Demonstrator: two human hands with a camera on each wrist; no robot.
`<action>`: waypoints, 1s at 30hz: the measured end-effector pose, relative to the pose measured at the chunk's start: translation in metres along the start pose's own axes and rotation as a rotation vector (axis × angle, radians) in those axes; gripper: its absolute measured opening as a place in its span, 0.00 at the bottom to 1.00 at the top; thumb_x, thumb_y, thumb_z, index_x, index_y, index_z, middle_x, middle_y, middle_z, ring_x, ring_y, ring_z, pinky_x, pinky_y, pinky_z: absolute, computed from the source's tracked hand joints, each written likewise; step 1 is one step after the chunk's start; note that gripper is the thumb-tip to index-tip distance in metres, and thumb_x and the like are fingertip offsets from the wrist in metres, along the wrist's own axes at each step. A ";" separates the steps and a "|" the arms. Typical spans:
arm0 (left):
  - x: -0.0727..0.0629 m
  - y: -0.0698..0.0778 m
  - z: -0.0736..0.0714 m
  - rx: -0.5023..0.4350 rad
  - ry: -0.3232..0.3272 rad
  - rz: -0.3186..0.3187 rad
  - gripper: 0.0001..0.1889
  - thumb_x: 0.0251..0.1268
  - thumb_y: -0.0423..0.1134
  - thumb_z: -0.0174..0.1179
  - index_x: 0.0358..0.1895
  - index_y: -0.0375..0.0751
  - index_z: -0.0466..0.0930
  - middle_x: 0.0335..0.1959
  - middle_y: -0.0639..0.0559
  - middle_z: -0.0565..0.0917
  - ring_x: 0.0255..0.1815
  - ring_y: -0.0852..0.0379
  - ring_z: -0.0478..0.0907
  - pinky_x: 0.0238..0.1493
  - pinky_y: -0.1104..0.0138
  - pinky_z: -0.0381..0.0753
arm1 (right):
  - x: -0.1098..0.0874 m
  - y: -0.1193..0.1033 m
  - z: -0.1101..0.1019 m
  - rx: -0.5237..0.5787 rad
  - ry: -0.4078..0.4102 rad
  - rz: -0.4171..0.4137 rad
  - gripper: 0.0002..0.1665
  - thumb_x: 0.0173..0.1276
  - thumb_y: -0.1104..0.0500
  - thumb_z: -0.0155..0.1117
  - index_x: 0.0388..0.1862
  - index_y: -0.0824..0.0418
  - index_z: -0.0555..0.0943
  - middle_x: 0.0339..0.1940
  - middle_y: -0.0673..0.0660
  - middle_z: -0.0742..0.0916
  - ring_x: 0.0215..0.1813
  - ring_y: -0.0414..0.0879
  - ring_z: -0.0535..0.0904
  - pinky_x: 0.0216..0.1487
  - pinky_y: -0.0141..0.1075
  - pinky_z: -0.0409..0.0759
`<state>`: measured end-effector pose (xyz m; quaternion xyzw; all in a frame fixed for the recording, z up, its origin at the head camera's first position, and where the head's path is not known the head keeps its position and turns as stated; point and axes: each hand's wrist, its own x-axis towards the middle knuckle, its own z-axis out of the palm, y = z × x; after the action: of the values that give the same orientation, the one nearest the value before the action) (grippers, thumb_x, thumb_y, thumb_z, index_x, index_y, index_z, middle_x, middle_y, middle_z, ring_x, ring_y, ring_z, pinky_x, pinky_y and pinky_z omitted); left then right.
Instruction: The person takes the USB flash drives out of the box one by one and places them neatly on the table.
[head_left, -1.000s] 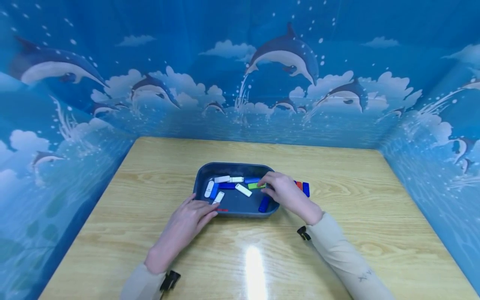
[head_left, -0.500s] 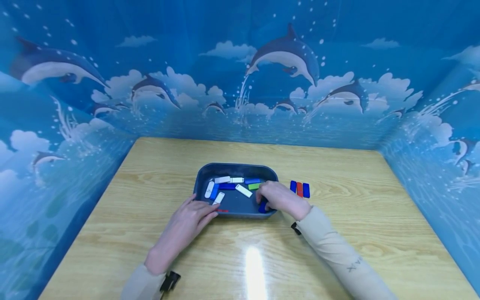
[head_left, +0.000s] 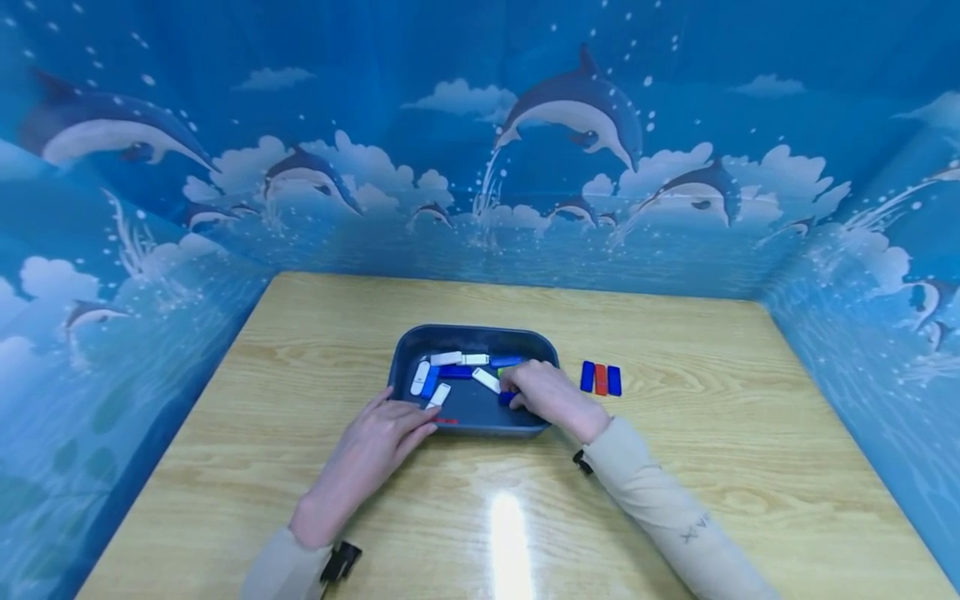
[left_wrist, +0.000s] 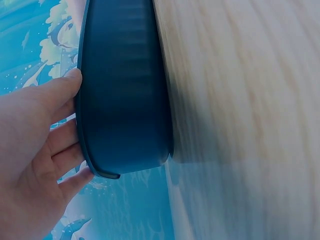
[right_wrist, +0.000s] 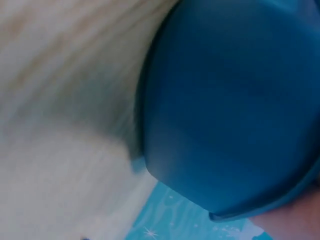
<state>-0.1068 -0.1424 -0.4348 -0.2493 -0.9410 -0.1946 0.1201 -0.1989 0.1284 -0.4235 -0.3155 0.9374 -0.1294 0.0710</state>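
Observation:
A dark blue tray (head_left: 480, 417) holds several USB sticks in white, blue and green. My left hand (head_left: 381, 433) grips its front left rim; in the left wrist view, that hand's fingers (left_wrist: 65, 137) reach behind the rim while the thumb tip lies at its edge. Inside the tray's right half, my right hand (head_left: 551, 392) pinches a dark blue USB stick (head_left: 507, 399), partly hidden by the fingers. Just left of that hand lies a white USB stick (head_left: 486, 380). The green one is almost covered by the hand. The tray wall (right_wrist: 230, 110) fills most of the right wrist view.
On the wooden table (head_left: 712, 400), right of the tray, a red USB stick (head_left: 601, 380) lies between two dark blue ones, side by side in a row. A dolphin-printed curtain (head_left: 480, 167) encloses the table's back and sides.
My right hand has come down from near the green stick, taken hold of the dark blue stick at the tray's right end, and shifted it left. My left hand stays at the rim.

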 end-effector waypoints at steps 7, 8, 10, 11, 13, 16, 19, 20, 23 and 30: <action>0.001 -0.001 0.001 0.019 0.033 0.046 0.15 0.67 0.44 0.68 0.55 0.46 0.87 0.46 0.51 0.90 0.50 0.52 0.86 0.74 0.45 0.67 | -0.007 0.002 -0.003 0.309 0.173 0.042 0.18 0.71 0.64 0.68 0.58 0.54 0.84 0.43 0.55 0.88 0.36 0.42 0.84 0.36 0.34 0.84; 0.001 -0.001 0.001 0.020 0.033 0.046 0.15 0.67 0.44 0.68 0.55 0.47 0.87 0.46 0.51 0.90 0.50 0.52 0.86 0.74 0.45 0.67 | -0.009 0.003 -0.004 0.362 0.196 0.059 0.18 0.71 0.65 0.67 0.59 0.55 0.84 0.45 0.56 0.88 0.36 0.43 0.85 0.35 0.34 0.85; 0.001 -0.001 0.002 0.017 0.036 0.043 0.15 0.68 0.44 0.68 0.55 0.47 0.87 0.46 0.52 0.90 0.50 0.52 0.86 0.74 0.45 0.67 | -0.013 0.005 -0.006 0.459 0.237 0.092 0.20 0.72 0.65 0.66 0.61 0.56 0.83 0.47 0.57 0.88 0.38 0.45 0.87 0.36 0.36 0.87; 0.001 -0.001 0.002 0.017 0.038 0.042 0.15 0.68 0.44 0.68 0.55 0.47 0.87 0.46 0.52 0.90 0.50 0.52 0.87 0.73 0.45 0.67 | -0.015 0.005 -0.008 0.507 0.257 0.110 0.20 0.72 0.65 0.66 0.62 0.57 0.82 0.48 0.58 0.87 0.40 0.46 0.87 0.38 0.38 0.88; 0.000 -0.001 0.002 0.018 0.042 0.042 0.15 0.68 0.45 0.67 0.55 0.47 0.87 0.46 0.52 0.90 0.50 0.52 0.87 0.73 0.45 0.68 | -0.021 0.007 -0.011 0.585 0.294 0.151 0.21 0.72 0.65 0.66 0.63 0.57 0.81 0.48 0.58 0.87 0.42 0.48 0.87 0.41 0.43 0.89; 0.000 -0.001 0.002 0.018 0.045 0.042 0.15 0.68 0.44 0.68 0.55 0.47 0.87 0.46 0.52 0.90 0.50 0.52 0.87 0.73 0.45 0.68 | -0.030 0.011 -0.016 0.658 0.362 0.207 0.22 0.72 0.65 0.67 0.64 0.58 0.80 0.47 0.60 0.86 0.42 0.51 0.88 0.42 0.49 0.89; -0.001 -0.001 0.001 0.014 0.040 0.036 0.15 0.68 0.44 0.67 0.56 0.48 0.87 0.47 0.52 0.90 0.51 0.53 0.86 0.73 0.45 0.68 | -0.040 0.018 -0.021 0.668 0.438 0.253 0.22 0.70 0.65 0.68 0.63 0.59 0.81 0.46 0.62 0.87 0.42 0.54 0.88 0.38 0.43 0.89; -0.001 -0.001 0.001 0.012 0.039 0.034 0.15 0.69 0.44 0.67 0.56 0.48 0.87 0.47 0.52 0.90 0.51 0.53 0.86 0.73 0.45 0.68 | -0.043 0.021 -0.023 0.665 0.463 0.263 0.22 0.70 0.65 0.68 0.63 0.60 0.81 0.46 0.63 0.87 0.41 0.55 0.88 0.37 0.40 0.88; -0.001 -0.001 0.001 0.009 0.033 0.028 0.15 0.69 0.44 0.67 0.56 0.48 0.87 0.47 0.51 0.90 0.51 0.53 0.86 0.73 0.44 0.68 | -0.055 0.035 -0.027 0.654 0.508 0.311 0.22 0.70 0.65 0.68 0.63 0.61 0.80 0.47 0.65 0.87 0.42 0.56 0.88 0.35 0.37 0.87; -0.001 0.000 0.000 -0.006 0.017 0.017 0.15 0.70 0.43 0.65 0.57 0.47 0.86 0.48 0.51 0.90 0.52 0.53 0.86 0.74 0.44 0.66 | -0.089 0.074 -0.037 0.544 0.516 0.488 0.22 0.74 0.63 0.65 0.65 0.63 0.78 0.49 0.67 0.85 0.43 0.59 0.88 0.41 0.48 0.89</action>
<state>-0.1059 -0.1427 -0.4352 -0.2559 -0.9372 -0.1987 0.1289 -0.1793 0.2468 -0.4052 -0.0125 0.9032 -0.4254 -0.0562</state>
